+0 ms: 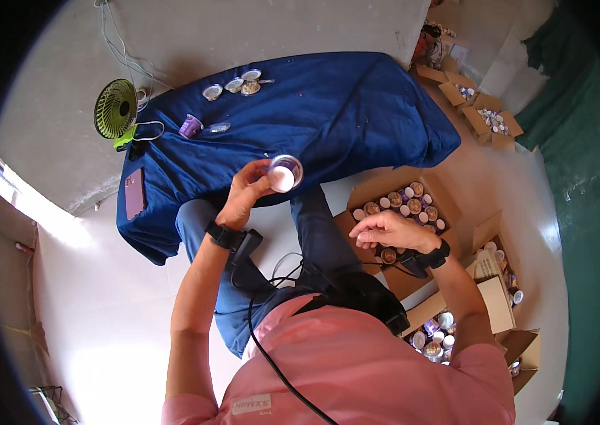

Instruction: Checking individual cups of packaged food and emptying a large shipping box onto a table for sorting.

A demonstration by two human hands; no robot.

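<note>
My left hand (249, 185) is closed on a small plastic cup (286, 170) with a shiny rim, a white disc and some purple on its side. It is held up in front of the near edge of the blue cloth. My right hand (388, 230) hovers over an open cardboard box (363, 197) on the floor, its fingers loosely extended and holding nothing that I can see. Rows of similar cups (415, 205) stand in that box, some showing brown tops and others white ones. Whether my right fingers touch any cup, I cannot tell.
On the table under a blue cloth (300, 99) lie a purple cup (190, 126), several clear-lidded containers (235, 85) and a phone (135, 193). A green fan (116, 108) stands at its left. More cup-filled boxes (499, 301) sit to my right. A black cable (264, 347) crosses my body.
</note>
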